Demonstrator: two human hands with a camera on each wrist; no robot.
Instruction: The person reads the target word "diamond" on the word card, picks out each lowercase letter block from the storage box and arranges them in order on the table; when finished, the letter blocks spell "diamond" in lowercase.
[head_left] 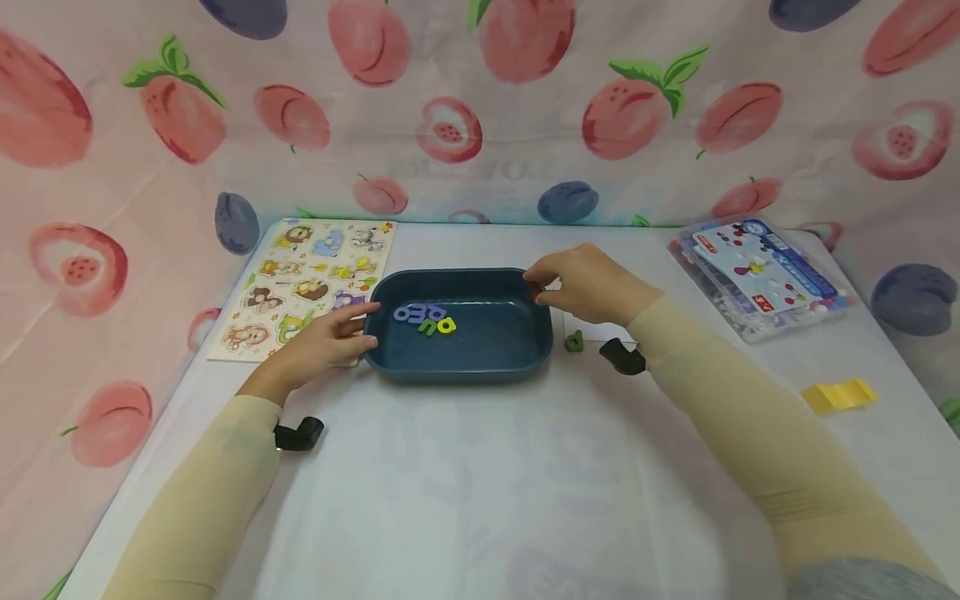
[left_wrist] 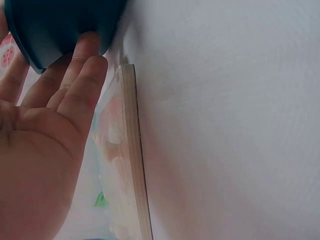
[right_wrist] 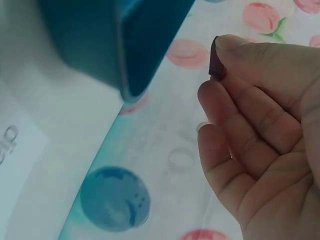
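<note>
A dark blue tray [head_left: 461,371] stands mid-table, with several purple letter pieces [head_left: 418,313], a green letter piece [head_left: 427,328] and a yellow letter piece [head_left: 446,326] inside. My left hand [head_left: 322,346] touches the tray's left end, its fairly straight fingers [left_wrist: 82,87] against the outer wall. By the far right corner, my right hand [head_left: 596,287] pinches a small dark red piece [right_wrist: 216,60] between thumb and forefinger; its shape is mostly hidden. Another green letter piece [head_left: 573,341] lies just right of the tray.
An animal puzzle board [head_left: 255,304] lies at the back left, partly under my left hand. White paper with print [right_wrist: 20,145] lies right of the tray. At the back right sits a clear plastic box [head_left: 761,279] with a printed cover. Nearer is a folded yellow strip [head_left: 840,396].
</note>
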